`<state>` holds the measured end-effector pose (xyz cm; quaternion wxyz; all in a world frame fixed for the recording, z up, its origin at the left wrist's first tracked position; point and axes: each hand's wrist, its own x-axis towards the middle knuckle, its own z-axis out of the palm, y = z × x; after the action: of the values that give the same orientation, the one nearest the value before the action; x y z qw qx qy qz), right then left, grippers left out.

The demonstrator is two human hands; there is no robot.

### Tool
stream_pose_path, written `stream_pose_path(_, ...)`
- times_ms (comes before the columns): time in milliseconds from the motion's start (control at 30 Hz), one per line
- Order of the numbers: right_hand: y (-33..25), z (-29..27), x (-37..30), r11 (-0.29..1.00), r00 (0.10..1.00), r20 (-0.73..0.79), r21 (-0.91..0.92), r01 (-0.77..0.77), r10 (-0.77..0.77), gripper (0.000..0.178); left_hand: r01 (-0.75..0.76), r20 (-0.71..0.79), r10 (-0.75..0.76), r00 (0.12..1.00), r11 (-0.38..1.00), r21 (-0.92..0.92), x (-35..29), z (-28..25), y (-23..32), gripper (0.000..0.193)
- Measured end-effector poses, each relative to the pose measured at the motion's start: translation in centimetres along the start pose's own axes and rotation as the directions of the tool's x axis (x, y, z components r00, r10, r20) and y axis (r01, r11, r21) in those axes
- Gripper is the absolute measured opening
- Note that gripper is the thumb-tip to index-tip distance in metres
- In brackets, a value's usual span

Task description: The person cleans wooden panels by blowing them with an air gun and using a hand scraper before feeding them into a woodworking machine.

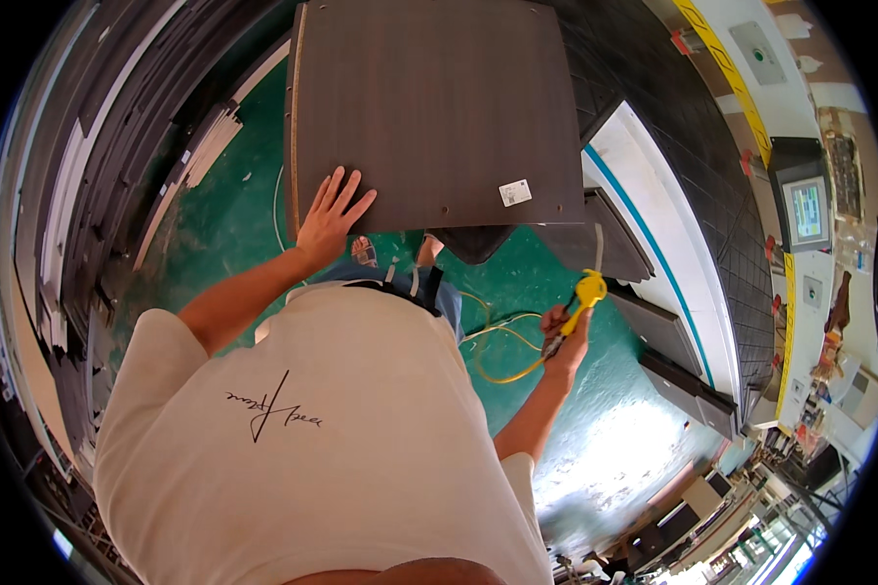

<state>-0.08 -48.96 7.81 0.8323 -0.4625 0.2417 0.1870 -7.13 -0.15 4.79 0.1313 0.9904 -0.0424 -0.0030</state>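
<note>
The left hand (328,220) lies spread wide and flat near the closest left corner of a dark brown board (429,107), while the right hand (571,343) grips a yellow air gun (589,291) near its closest right corner.

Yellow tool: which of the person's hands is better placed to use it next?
Probably the right hand: it grips the yellow tool, while the left hand rests on the dark panel.
</note>
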Motion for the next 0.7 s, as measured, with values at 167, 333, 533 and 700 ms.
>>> stream_pose_path(167,6.7,2.8,-6.3,0.751,0.843,0.156,-0.556,-0.356,0.515,0.057,-0.077,-0.061,0.071,0.996,0.992,-0.102,-0.2,-1.2,0.5,0.080)
stream_pose_path(333,12.5,-3.9,-6.1,0.847,0.957,0.247,0.468,-0.254,0.150,0.053,-0.156,0.004,0.158,0.987,0.979,-0.129,0.7,-5.7,3.3,0.076)
stream_pose_path(533,12.2,-2.0,-5.7,0.805,0.957,0.266,0.590,-0.064,-0.119,0.048,-0.137,0.036,0.141,0.989,0.986,-0.092,0.1,-7.5,3.6,0.076)
stream_pose_path(700,13.7,-2.4,-8.5,0.733,0.735,0.134,-0.305,-0.607,0.665,0.046,-0.142,0.045,0.147,0.988,0.986,-0.091,0.2,-8.4,3.1,0.076)
